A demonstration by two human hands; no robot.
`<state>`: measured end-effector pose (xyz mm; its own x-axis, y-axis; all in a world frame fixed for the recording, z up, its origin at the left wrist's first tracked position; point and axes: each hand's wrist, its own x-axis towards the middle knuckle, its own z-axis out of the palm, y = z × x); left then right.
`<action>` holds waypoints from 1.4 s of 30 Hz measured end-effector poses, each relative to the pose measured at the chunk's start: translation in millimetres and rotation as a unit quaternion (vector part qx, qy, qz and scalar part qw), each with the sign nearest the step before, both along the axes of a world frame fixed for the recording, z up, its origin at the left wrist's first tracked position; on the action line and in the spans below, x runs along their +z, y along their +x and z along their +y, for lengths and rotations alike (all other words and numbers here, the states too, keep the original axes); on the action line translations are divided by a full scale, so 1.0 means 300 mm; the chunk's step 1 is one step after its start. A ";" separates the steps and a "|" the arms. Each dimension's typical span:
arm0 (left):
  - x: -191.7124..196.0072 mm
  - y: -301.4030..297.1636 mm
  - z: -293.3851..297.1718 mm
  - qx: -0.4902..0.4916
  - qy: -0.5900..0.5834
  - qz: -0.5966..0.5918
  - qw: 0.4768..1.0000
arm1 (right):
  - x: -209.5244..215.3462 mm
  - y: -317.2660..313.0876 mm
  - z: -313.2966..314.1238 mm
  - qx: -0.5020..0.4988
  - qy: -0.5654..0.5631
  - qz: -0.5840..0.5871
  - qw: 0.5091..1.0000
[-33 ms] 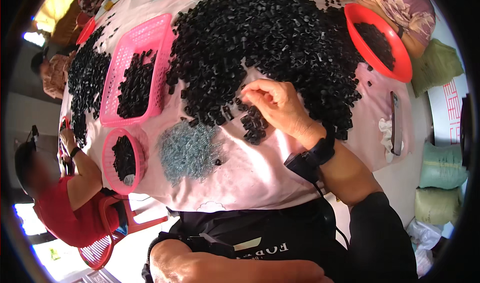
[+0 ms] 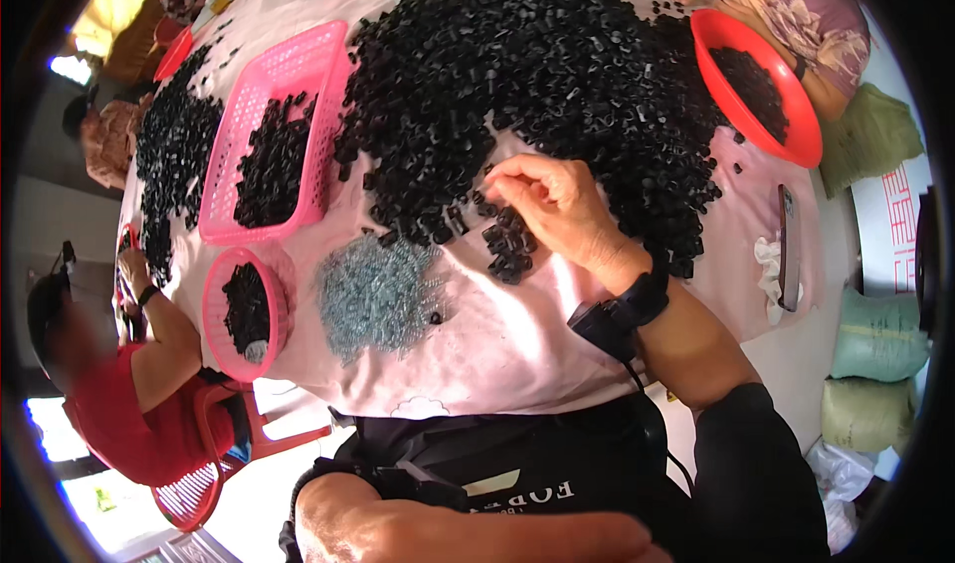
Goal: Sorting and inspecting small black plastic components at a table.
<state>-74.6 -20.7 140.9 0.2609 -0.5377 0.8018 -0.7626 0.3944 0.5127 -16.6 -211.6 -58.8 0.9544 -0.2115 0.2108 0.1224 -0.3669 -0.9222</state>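
Observation:
My right hand [image 2: 547, 200] is over the near edge of a large heap of small black plastic pieces [image 2: 527, 66]. Its fingers are bent and drawn together at the tips; whatever they may pinch is too small to make out. Just below the fingers lies a small cluster of the same black pieces [image 2: 509, 250], apart from the main heap. A black strap with a box-shaped device [image 2: 607, 329] sits on that wrist. My left hand [image 2: 607, 538] rests low across my lap at the lower edge, its fingers cut off or hidden. Left of the cluster spreads a pile of tiny glinting blue-grey pieces [image 2: 373, 294].
A pink rectangular basket [image 2: 328, 115] and a round pink basket [image 2: 279, 309] hold black pieces on the left. A red basin [image 2: 811, 145] stands far right beside another person. A phone-like slab [image 2: 789, 250] lies near the right edge. A red-shirted person [image 2: 149, 414] sits left.
The whole view has shifted very slightly. My right hand keeps its place and bent pose at the heap's edge, and nothing else has visibly moved.

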 end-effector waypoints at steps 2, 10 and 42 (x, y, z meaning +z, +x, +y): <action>-0.007 0.013 0.026 0.002 0.038 0.003 0.999 | -0.013 0.004 0.006 0.009 0.063 -0.012 0.998; -0.271 0.110 0.128 -0.020 0.339 0.050 0.939 | -0.010 0.005 0.005 0.024 -0.013 0.026 0.999; -0.612 0.169 0.351 0.100 0.325 0.312 0.887 | 0.002 -0.090 0.080 0.051 -0.039 0.019 0.998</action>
<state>-23.9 84.5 -42.7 0.6876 -0.7260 0.0038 -0.2707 -0.2515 0.9292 -43.7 -187.6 -58.3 0.9778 -0.0970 0.1857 0.1279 -0.4255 -0.8959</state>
